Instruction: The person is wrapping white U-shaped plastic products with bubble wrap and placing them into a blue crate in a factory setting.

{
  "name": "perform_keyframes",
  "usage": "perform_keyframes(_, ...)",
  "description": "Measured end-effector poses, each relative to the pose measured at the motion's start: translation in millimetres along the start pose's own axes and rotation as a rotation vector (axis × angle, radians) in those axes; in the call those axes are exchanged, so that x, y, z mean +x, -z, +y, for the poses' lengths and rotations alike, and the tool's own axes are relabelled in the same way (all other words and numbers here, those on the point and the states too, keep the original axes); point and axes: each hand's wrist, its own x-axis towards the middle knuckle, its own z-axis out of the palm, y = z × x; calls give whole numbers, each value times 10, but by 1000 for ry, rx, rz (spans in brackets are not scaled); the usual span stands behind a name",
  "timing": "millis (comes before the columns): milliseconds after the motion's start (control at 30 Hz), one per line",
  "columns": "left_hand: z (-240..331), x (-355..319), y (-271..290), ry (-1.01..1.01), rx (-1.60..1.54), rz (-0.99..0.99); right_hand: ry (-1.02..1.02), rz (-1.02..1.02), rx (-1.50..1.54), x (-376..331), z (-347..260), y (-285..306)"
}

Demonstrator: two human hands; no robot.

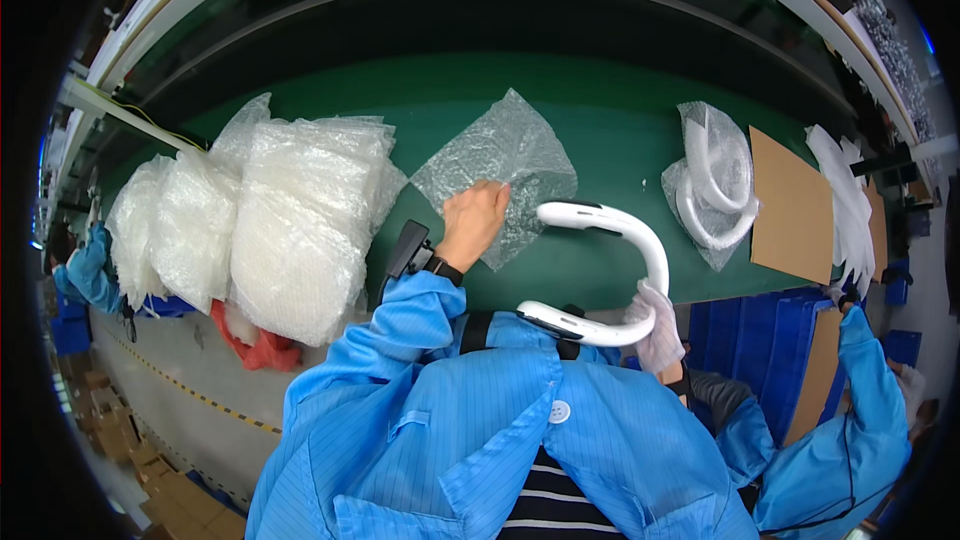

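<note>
My bare left hand (475, 223) has its fingers closed on the near side of a clear bubble wrap bag (515, 135), which lies flat on the green table. A black strap with a small dark box circles that wrist. My right hand (655, 328), in a thin whitish glove, grips a white U-shaped device (652, 258) by its curved side. The device's two ends point left, with dark strips along them, and it is held at the table's near edge, right of the bag. What the glove's inner fingers do is hidden behind the device.
Piles of bubble wrap bags (305, 210) cover the table's left. On the right lie another white curved device in bubble wrap (717, 185), a cardboard sheet (790, 205) and white sheets (845, 210). Blue bins (750, 340) stand below. People in blue work at both sides.
</note>
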Motion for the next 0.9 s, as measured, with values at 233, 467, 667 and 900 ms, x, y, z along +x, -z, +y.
perform_keyframes(233, -138, -301, -158, -108, 154, -91, 220, 77, -147, 345, 258, -280)
perform_keyframes(467, -222, -389, -99, -150, 103, -103, 296, 83, -286, 570, 198, -388)
perform_keyframes(667, -99, -466, 165, -227, 157, -156, 302, 155, -204, 770, 379, -499)
perform_keyframes(900, 82, -221, -31, -349, 85, -28, 187, -5, -209, 735, 832, -714)
